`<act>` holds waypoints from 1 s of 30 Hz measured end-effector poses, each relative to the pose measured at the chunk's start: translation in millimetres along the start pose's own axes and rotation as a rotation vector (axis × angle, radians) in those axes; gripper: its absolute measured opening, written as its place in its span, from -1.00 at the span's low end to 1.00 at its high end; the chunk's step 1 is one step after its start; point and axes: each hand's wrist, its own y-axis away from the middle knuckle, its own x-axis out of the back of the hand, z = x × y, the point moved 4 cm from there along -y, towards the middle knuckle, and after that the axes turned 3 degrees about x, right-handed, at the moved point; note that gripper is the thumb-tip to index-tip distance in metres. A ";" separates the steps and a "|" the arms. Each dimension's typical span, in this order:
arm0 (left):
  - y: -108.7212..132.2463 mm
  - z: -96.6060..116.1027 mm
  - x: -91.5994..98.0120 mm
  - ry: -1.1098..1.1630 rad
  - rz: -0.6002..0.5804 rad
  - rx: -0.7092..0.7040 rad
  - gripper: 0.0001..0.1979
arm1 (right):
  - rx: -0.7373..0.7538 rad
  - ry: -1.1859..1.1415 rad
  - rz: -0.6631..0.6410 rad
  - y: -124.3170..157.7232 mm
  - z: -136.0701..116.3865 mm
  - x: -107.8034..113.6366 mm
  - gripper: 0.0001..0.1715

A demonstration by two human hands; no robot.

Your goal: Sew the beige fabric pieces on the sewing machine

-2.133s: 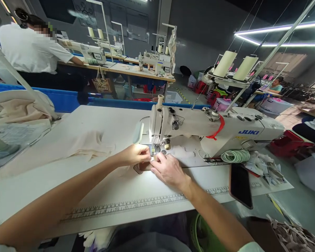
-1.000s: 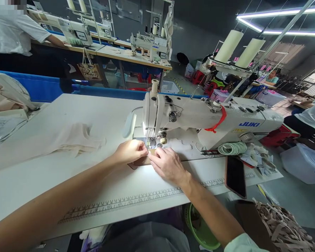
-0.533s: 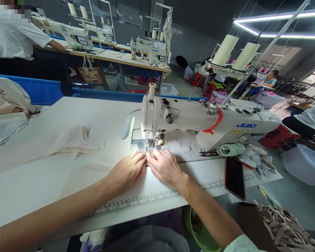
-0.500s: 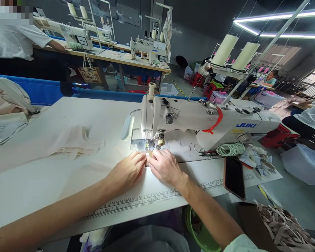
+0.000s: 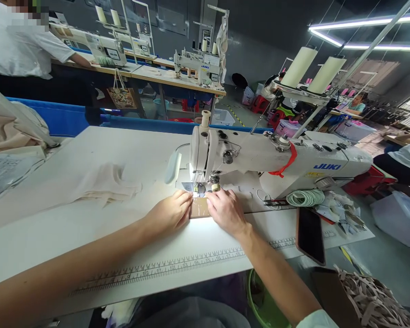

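Note:
A white JUKI sewing machine point(image 5: 232, 150) stands in front of me, with its presser foot and needle area point(image 5: 198, 187) lit up. Just left of the needle, my left hand point(image 5: 172, 210) rests on the table, its fingers pressed together at the tips. On the other side, my right hand point(image 5: 227, 212) has thumb and fingers closed close to the presser foot. Whatever either hand pinches is too small or hidden to make out. A brown plate point(image 5: 200, 209) shows between the hands. Pale beige fabric point(image 5: 107, 184) lies on the table to the left.
Right of the machine's front are a phone point(image 5: 310, 234), a coil of pale green cord point(image 5: 305, 197) and fabric scraps point(image 5: 341, 212). A printed ruler point(image 5: 177, 266) runs along the table edge. Below stand a green bin point(image 5: 254, 296) and a pile of strips point(image 5: 376, 296). A co-worker point(image 5: 20, 43) sits at far left.
My hands were together in front of the needle; now they are apart, the right one farther right, and the brown plate shows between them. The view has shifted slightly.

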 end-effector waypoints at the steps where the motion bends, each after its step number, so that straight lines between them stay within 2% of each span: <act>1: -0.6 -2.0 -1.1 -0.001 0.004 -0.004 -0.66 | 0.001 -0.001 -0.004 -0.1 0.8 -0.4 -0.77; 6: -3.4 -8.5 -2.7 0.043 -0.011 -0.020 -0.68 | -0.008 -0.026 0.006 1.0 4.6 -3.0 -0.76; 14: -5.3 -7.0 -3.8 0.027 -0.088 -0.002 -0.67 | -0.034 -0.087 0.053 6.2 6.8 -3.3 -0.72; 18: -5.9 -7.9 -1.2 0.107 -0.071 0.015 -0.72 | -0.160 -0.257 0.044 -0.6 17.5 0.0 -0.70; 23: -7.0 -9.4 -0.5 0.126 -0.128 0.022 -0.69 | -0.371 -0.392 -0.040 -19.8 37.4 -3.3 -0.72; 26: -7.9 -7.9 0.4 0.070 -0.126 0.003 -0.64 | -0.400 -0.382 -0.048 -24.9 39.1 -4.1 -0.67; 30: -8.7 -6.1 0.7 0.015 -0.119 -0.005 -0.63 | -0.400 -0.320 0.019 -17.6 33.0 1.1 -0.71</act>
